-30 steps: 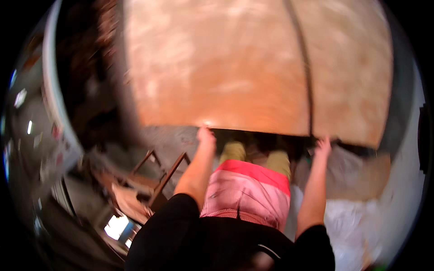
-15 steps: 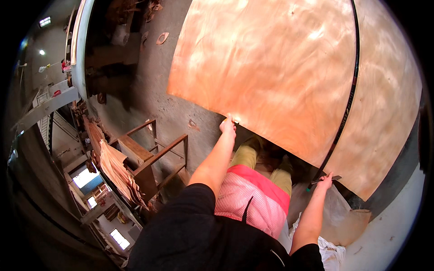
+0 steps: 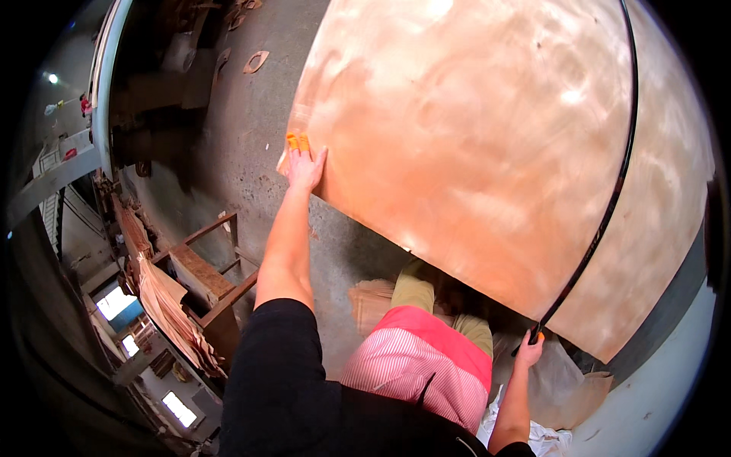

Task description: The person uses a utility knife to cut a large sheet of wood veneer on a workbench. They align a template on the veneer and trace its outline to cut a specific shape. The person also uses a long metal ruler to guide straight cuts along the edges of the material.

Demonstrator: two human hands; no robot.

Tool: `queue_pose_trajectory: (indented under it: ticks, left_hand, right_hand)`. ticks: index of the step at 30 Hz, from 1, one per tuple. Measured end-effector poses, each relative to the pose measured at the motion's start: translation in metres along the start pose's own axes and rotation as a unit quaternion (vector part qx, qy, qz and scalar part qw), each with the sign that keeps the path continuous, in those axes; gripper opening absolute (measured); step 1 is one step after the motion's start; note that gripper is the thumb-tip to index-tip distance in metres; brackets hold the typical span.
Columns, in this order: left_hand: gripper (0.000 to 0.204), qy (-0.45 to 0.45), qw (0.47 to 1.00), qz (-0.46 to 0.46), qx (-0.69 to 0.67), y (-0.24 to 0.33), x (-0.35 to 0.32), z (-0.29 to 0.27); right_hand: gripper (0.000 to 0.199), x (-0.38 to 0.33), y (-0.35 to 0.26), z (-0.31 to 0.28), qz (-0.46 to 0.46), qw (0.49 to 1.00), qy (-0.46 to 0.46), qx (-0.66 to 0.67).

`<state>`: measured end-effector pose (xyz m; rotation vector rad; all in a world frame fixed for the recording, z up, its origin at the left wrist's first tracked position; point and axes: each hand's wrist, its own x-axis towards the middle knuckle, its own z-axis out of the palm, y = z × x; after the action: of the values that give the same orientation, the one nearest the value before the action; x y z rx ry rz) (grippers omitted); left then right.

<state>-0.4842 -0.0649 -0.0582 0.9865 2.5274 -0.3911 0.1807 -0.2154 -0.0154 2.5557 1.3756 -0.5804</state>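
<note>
A wide sheet of pale orange-brown wood veneer (image 3: 457, 152) lies in front of me. Two fingers of my left hand (image 3: 306, 171) wear orange finger covers. That hand lies on the sheet's near left corner with its fingers stretched out. A long, thin black strip (image 3: 620, 171) runs across the sheet from far to near on the right. At the near end of the strip, my right hand (image 3: 530, 349) is closed around it, just past the sheet's near edge. An orange finger cover shows there too. Whether anything else is in that hand is hidden.
To the left stands a wooden frame (image 3: 217, 305) beside a pile of thin veneer strips (image 3: 164, 297). Veneer pieces (image 3: 371, 303) lie on the floor by my legs. Clear plastic (image 3: 552, 373) and a white bag (image 3: 550, 440) are at the lower right. Scraps (image 3: 256, 62) lie far left.
My left hand has moved left along the near edge to the corner and spread its fingers. My right hand now grips the black strip; the flat blade-like piece it held no longer shows.
</note>
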Motion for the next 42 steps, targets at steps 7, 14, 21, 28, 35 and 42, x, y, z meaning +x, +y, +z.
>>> queue_pose_trajectory:
  ticks: [7,14,21,28,35,42]
  left_hand:
    - [0.079,-0.104,0.991,0.079,-0.018,-0.028,0.016,-0.035]
    - [0.045,0.041,0.982,0.149,-0.108,-0.066,-0.088,-0.118]
    - [0.050,-0.237,0.946,0.198,-0.099,-0.211,-0.205,-0.089]
    - [0.055,-0.285,0.912,0.247,-0.161,-0.281,-0.242,-0.098]
    - [0.055,-0.244,0.927,0.221,-0.177,-0.359,-0.181,-0.135]
    - [0.050,-0.159,0.914,0.233,-0.293,-0.431,-0.073,-0.162]
  right_hand:
    - [0.029,-0.054,-0.018,-0.056,-0.037,0.995,0.047,-0.078]
    - [0.028,-0.140,-0.055,-0.110,-0.066,0.995,0.062,0.030]
    - [0.019,-0.202,-0.116,-0.118,-0.062,0.910,-0.110,0.394]
    - [0.026,-0.264,-0.122,-0.050,-0.077,0.963,-0.008,0.257]
    - [0.041,-0.367,-0.175,-0.116,-0.086,0.943,0.045,0.318]
    - [0.023,-0.453,-0.352,-0.123,-0.150,0.921,0.106,0.342]
